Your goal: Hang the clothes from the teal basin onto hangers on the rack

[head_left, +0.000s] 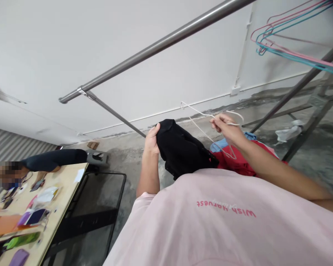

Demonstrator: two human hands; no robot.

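A black garment (180, 147) hangs bunched from my left hand (153, 139), whose fingers and thumb grip its upper left edge. My right hand (223, 123) is closed round a white wire hanger (199, 112), held by its hook end. The hanger is tilted, its lower part close to the black garment's right side. Below my right hand lie a red cloth (238, 162) and a light blue cloth (220, 145), partly hidden by my arm.
A metal rail (155, 48) crosses above my hands. Pink and blue hangers (294, 55) hang at upper right. A cluttered table (69, 192) stands at left, with a person (55, 159) leaning over it. A white plastic bag (288, 133) lies right.
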